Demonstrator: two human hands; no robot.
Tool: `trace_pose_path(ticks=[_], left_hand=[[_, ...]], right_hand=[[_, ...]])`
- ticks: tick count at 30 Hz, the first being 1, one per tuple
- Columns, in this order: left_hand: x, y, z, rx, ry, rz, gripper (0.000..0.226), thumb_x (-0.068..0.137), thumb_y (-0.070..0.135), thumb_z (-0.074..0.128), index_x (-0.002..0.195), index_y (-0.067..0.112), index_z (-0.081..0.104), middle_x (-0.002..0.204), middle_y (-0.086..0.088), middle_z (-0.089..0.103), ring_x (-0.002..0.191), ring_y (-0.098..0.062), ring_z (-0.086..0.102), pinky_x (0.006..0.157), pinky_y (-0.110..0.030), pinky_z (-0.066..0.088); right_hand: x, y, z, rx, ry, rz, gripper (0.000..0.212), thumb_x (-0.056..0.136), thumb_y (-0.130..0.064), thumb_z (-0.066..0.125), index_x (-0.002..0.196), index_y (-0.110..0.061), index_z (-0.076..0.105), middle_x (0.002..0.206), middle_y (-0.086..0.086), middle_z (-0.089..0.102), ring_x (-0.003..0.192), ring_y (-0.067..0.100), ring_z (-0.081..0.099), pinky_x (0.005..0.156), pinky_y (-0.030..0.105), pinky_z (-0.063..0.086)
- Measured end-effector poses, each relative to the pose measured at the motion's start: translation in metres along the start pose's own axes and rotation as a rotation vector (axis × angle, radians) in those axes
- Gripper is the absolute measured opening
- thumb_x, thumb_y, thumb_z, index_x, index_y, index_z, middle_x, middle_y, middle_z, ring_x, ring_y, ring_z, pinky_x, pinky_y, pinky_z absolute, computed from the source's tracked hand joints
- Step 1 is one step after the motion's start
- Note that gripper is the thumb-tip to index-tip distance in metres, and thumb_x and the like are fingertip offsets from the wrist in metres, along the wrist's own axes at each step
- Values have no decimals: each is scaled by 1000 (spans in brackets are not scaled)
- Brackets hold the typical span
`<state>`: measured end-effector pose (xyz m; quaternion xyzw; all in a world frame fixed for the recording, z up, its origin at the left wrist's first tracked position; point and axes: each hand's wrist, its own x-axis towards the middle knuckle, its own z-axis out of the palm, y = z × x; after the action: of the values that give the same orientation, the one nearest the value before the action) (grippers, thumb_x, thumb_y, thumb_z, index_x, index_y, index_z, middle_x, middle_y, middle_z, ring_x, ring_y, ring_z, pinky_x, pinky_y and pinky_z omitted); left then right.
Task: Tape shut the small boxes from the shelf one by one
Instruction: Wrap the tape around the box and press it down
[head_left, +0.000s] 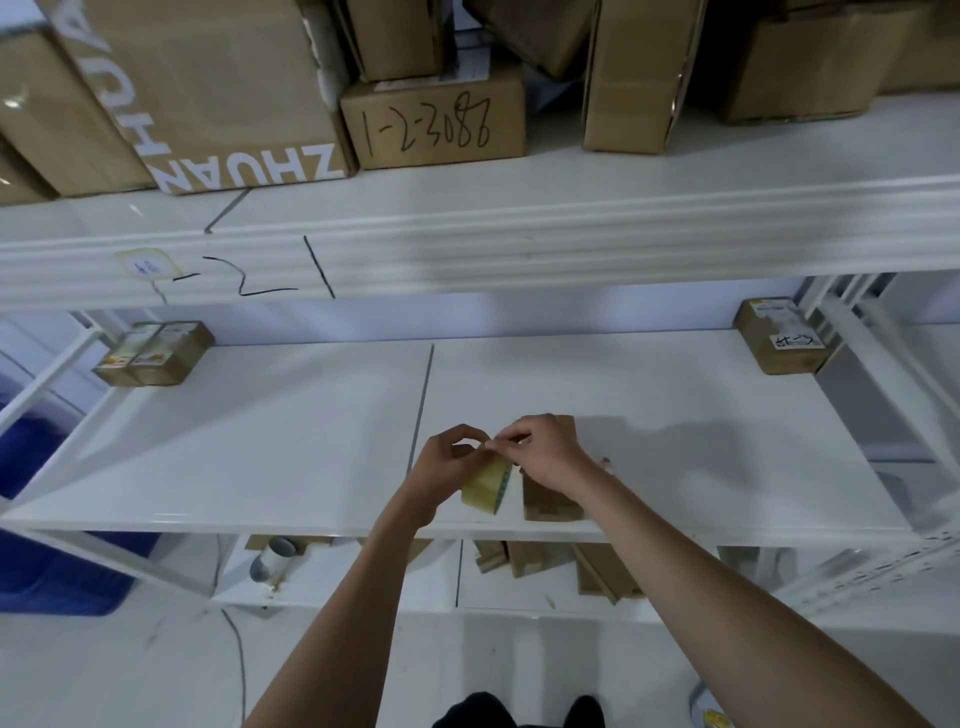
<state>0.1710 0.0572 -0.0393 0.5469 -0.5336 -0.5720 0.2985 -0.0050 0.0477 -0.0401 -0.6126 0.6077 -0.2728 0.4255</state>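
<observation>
Small box (551, 500) is sitting near the front edge of the middle shelf (260, 447), just right of the tape roll (487, 484). Left hand (449, 467) is gripping that roll, while right hand (540, 451) is pinching its loose end. Farther back, two more cartons (156, 353) (779, 335) are resting in the rear corners.
</observation>
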Motion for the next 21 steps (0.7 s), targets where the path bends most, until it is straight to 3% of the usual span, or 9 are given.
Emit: trace_pose_path(ticks=[3,6,9,13,17,21], left_hand=[[-9,-4,-8,-20,-7,-22,26,78,40,67,97,22,70,89,-16,71,75,-22,59,72,-36,46],[-16,-12,-21,-48,-33,-35,24,78,34,65,98,22,71,100,-24,69,81,-25,58,75,-40,44],[-23,-20,-38,-59,-142,-65,33,78,27,74,109,21,69,92,-15,71,84,-23,63,78,-40,51],[-33,-35,-61,-85,-250,-97,46,81,4,78,121,19,62,98,-11,74,95,-28,73,89,-43,59],[-41,-49,-76,-76,-260,-114,46,83,8,80,122,22,59,97,-12,75,96,-31,73,87,-42,60],[-44,-64,-82,-98,-253,-157,43,85,7,78,121,19,58,94,-11,76,94,-28,73,85,-39,60]], right_hand=[[0,-1,11,6,23,15,8,89,-26,76,89,-19,81,82,-9,71,76,11,69,79,35,62],[-4,-5,20,-27,3,47,9,89,-19,75,83,-22,81,78,-5,74,75,16,72,76,36,63],[-8,-13,34,-47,14,84,12,88,-20,77,77,-25,78,75,-7,73,71,14,69,62,26,58],[-9,-28,55,-144,11,68,9,89,-19,75,81,-22,78,81,-10,72,83,7,67,71,19,49],[-15,-36,80,-237,8,59,14,93,-8,67,86,-11,78,83,-7,71,82,6,66,64,11,43],[-20,-39,99,-292,18,64,18,94,-2,60,86,-3,76,91,2,74,83,11,66,64,12,45]])
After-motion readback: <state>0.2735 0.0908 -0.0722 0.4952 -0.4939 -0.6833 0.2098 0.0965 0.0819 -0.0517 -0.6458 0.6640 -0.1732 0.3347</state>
